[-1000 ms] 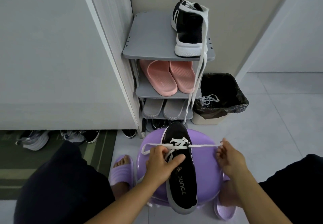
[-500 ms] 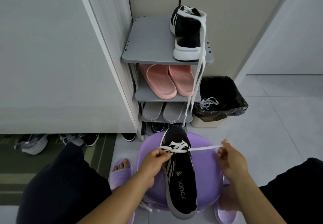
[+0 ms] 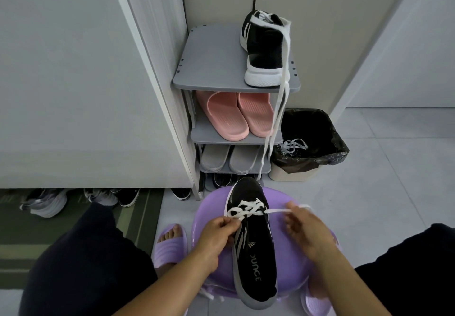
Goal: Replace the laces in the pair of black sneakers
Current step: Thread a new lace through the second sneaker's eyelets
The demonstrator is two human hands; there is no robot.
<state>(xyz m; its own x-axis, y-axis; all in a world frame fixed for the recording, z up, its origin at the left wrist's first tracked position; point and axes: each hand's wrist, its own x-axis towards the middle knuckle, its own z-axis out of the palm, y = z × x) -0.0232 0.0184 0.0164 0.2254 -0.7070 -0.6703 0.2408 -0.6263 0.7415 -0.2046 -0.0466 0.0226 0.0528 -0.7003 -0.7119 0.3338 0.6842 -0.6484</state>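
At 12 o'clock we see the grey plastic shoe rack (image 3: 209,69), one black mesh sneaker (image 3: 266,52) on its top shelf. At 6 o'clock the other black sneaker (image 3: 253,254) lies on a round purple plastic stool (image 3: 209,217), toe toward 12. Both forearms reach in from below. Our left hand (image 3: 216,234), at the eyelets' 9 o'clock, curls its fingers and pinches the flat white lace (image 3: 246,211). Our right hand (image 3: 307,232), at 3 o'clock, holds the taut other end in loosely curled fingertips. The insole reads "OUNCE" beneath a small three-bar logo.
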